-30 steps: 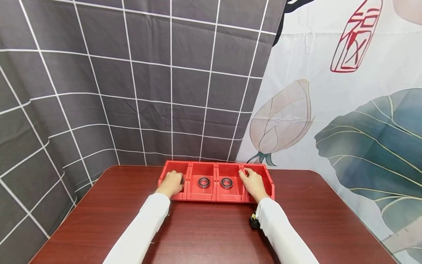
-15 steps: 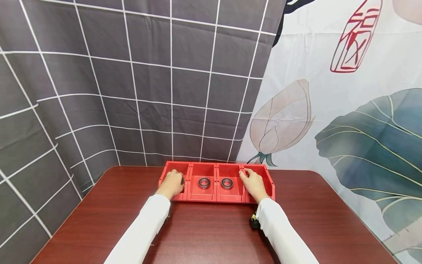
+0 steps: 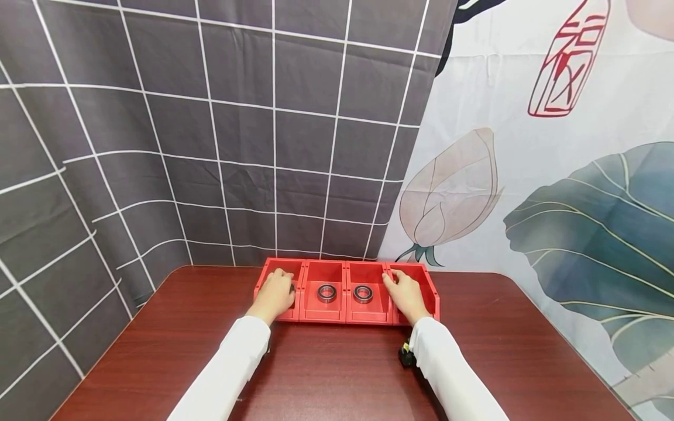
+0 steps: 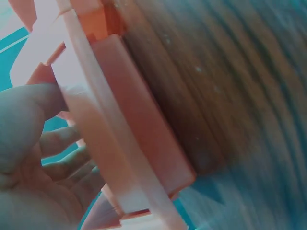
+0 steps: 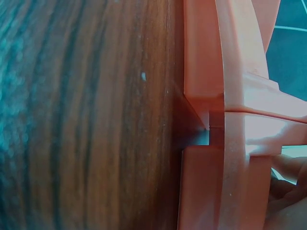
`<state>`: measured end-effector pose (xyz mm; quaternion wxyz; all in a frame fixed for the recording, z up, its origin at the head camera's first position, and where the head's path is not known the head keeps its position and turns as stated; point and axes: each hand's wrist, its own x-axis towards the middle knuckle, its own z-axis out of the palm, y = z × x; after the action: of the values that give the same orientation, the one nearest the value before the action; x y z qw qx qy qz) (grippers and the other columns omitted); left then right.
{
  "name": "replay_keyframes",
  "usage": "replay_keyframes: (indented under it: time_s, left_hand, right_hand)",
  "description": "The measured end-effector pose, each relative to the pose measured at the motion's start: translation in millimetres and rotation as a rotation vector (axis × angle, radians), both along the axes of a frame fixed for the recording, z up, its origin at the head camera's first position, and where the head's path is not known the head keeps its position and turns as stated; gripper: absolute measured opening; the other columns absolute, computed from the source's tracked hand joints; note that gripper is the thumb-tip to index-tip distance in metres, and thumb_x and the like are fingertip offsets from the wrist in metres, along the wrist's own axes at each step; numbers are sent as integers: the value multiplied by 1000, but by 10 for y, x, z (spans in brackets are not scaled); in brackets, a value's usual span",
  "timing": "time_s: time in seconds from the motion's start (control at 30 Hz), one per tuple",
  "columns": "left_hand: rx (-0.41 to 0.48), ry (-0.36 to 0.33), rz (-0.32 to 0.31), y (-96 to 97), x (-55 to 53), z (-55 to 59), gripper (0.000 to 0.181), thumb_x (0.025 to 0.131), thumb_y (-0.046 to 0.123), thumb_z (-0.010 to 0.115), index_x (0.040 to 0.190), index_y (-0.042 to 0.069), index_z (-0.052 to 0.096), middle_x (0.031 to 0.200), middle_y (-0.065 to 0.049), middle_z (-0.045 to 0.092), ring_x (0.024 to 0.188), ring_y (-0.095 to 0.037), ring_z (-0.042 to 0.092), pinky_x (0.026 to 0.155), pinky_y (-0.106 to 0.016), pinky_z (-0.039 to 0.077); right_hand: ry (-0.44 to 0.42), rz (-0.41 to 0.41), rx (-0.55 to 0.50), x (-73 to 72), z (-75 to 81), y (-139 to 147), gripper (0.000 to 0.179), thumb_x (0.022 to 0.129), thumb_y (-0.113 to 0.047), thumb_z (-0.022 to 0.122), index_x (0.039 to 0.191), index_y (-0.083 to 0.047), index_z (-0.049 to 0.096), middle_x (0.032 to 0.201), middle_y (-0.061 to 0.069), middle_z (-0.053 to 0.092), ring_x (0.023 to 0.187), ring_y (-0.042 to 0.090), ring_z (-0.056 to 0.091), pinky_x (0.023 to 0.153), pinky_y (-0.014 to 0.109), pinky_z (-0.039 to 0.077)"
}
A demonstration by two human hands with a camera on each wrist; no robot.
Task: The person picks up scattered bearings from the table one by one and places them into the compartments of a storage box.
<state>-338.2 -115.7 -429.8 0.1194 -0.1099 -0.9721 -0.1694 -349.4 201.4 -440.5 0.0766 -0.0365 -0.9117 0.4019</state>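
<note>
In the head view my left hand (image 3: 275,294) reaches into the leftmost of several joined red bins (image 3: 322,316). A dark rounded edge, like a ball bearing's (image 3: 292,288), shows between its thumb and fingers. My right hand (image 3: 406,295) is down in the rightmost bin, thumb by the divider; I cannot tell what its fingers hold. One ball bearing (image 3: 326,293) lies in the second bin, another ball bearing (image 3: 363,293) in the third. In the left wrist view the bin's front wall (image 4: 108,120) hides the left fingertips. Only part of the right hand (image 5: 290,191) shows in the right wrist view.
The bins stand at the back edge of a reddish-brown wooden table (image 3: 337,374). Behind hang a grey grid cloth (image 3: 305,140) and a white floral cloth (image 3: 474,88). A small black object (image 3: 406,355) sits by the right sleeve (image 3: 447,365).
The left forearm and hand have shifted very slightly. The right hand, the bins and the two visible bearings have kept their places.
</note>
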Motion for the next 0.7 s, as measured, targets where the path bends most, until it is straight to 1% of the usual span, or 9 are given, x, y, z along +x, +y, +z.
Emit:
replay_keyframes:
  time_s: [0.17,0.3,0.43,0.6,0.7]
  left_hand:
    - [17,21,19,2,62,59,44,85,14,70,125,-3,61,116,-20,56,104,-32,54,93,-48,50]
    - [41,39,29,1,105,96,45,84,15,70,126,-1,61,117,-19,56,105,-32,54,91,-50,51]
    - [47,65,39,-15,150,137,46,84,16,70,126,0,61,119,-17,56,106,-31,54,93,-49,50]
    - [54,113,34,-30,209,182,45,86,18,69,126,0,61,120,-17,56,108,-32,53,92,-49,50]
    - [61,127,30,-43,229,191,45,86,19,69,126,0,61,120,-17,56,109,-32,53,91,-49,51]
  right_hand:
    - [-4,-2,-4,1,1,-4,56,98,-40,51,141,-6,46,132,19,56,108,33,58,92,53,49]
    - [0,0,-4,-1,-11,-1,56,97,-41,51,141,-6,47,132,20,56,108,33,58,92,53,49]
    - [5,5,-2,-5,-18,1,58,97,-43,51,141,-6,47,131,20,56,108,33,58,93,53,49]
    - [12,1,7,-17,-28,10,57,97,-42,51,140,-6,48,131,20,56,108,34,58,93,53,49]
    - [15,0,20,-15,-25,10,57,97,-42,51,140,-5,48,131,21,56,108,34,57,94,54,48]
